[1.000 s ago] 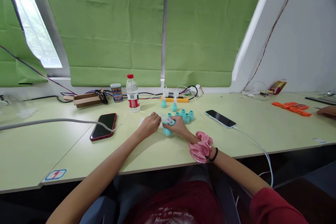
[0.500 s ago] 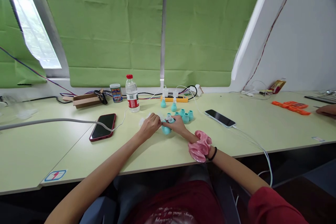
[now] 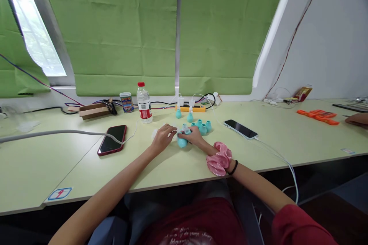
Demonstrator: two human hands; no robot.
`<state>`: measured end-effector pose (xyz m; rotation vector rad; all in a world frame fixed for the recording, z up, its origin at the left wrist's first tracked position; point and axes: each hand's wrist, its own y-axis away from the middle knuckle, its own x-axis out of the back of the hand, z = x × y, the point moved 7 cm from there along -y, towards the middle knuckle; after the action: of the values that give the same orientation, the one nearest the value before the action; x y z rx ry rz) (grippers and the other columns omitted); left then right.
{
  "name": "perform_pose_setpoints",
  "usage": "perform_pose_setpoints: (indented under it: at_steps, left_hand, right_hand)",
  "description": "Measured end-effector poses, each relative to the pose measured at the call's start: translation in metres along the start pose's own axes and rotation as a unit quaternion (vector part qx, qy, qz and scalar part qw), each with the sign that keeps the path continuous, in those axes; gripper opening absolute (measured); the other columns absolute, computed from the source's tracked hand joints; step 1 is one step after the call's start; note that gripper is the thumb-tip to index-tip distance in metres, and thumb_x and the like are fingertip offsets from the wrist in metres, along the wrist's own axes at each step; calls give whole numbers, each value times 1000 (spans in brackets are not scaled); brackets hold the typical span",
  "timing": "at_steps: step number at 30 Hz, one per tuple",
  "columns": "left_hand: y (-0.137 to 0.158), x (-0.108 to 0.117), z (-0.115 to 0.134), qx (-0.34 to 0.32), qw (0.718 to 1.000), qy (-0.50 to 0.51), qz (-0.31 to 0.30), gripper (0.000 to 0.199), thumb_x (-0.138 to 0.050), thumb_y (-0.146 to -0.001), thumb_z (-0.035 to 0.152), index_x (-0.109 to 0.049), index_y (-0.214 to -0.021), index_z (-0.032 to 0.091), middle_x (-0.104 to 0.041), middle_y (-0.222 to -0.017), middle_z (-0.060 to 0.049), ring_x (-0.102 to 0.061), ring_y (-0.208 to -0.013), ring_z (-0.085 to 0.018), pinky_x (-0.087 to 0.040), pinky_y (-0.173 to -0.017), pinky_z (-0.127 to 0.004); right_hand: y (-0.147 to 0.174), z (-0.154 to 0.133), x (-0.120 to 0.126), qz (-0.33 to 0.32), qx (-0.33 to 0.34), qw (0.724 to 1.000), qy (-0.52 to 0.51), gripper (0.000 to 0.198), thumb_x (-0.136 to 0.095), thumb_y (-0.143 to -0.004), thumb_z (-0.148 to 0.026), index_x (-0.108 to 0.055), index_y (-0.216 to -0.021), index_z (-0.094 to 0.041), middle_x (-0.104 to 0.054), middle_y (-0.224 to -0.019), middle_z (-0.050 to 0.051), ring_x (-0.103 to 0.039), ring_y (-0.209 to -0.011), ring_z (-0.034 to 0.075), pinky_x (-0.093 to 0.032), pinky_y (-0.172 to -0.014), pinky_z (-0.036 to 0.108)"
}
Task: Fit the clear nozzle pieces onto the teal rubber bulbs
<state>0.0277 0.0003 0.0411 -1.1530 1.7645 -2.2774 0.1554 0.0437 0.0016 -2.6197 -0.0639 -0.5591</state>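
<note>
My right hand (image 3: 196, 137) is closed around a teal rubber bulb (image 3: 182, 142), with another teal neck and a whitish tip showing above its fingers. Just to the left, my left hand (image 3: 163, 138) has its thumb and fingertips pinched together close to the bulb; what they hold, if anything, is too small to make out. Translucent plastic pieces (image 3: 155, 133) lie partly hidden behind that hand. Several loose teal bulbs (image 3: 203, 129) stand on the table behind my right hand. Farther back are two teal bulbs with clear tops (image 3: 190, 116).
A red-capped water bottle (image 3: 144, 103) and a can (image 3: 127, 102) stand at the back left. Phones lie left (image 3: 112, 139) and right (image 3: 240, 129), with cables. Orange scissors-like items (image 3: 317, 116) and another person's hand (image 3: 358, 119) are far right. A power strip (image 3: 195, 108) runs behind.
My left hand has drawn slightly left, away from the bulb, and its fingers have shifted. The right hand keeps its hold in nearly the same place.
</note>
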Motion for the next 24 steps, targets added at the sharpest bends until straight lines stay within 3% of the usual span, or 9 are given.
perform_pose_setpoints:
  at_steps: [8, 16, 21, 24]
  left_hand:
    - [-2, 3, 1, 23, 1000, 16, 4, 14, -44, -73, 9, -54, -67, 17, -56, -61, -2, -51, -59, -12, -44, -54, -23]
    - [-3, 0, 6, 39, 999, -6, 11, 16, -42, -71, 9, -42, -59, 19, -48, -58, 0, -44, -58, -12, -39, -52, -23]
    - [-3, 6, -1, 71, 997, -24, 16, 21, -42, -73, 11, -37, -54, 19, -52, -65, -3, -45, -64, -13, -39, -58, -26]
    - [-1, 2, -14, 98, 995, -25, -18, 18, -43, -73, 11, -43, -57, 17, -50, -62, -2, -45, -61, -12, -39, -56, -25]
  right_hand:
    - [4, -10, 1, 17, 42, 998, 31, 27, -61, -55, -35, -45, -49, -14, -38, -50, -4, -33, -48, 7, -29, -45, 19]
    - [2, -11, 6, 72, 42, 995, 56, 34, -58, -56, -39, -36, -44, -17, -29, -46, -5, -27, -46, 7, -24, -42, 20]
    - [3, -11, 22, 138, 38, 987, 70, 32, -53, -62, -42, -40, -46, -16, -33, -46, -4, -28, -46, 8, -26, -44, 21]
    - [6, -18, 22, 133, 64, 986, 76, 30, -55, -61, -40, -43, -49, -16, -37, -49, -3, -32, -49, 9, -29, -47, 21]
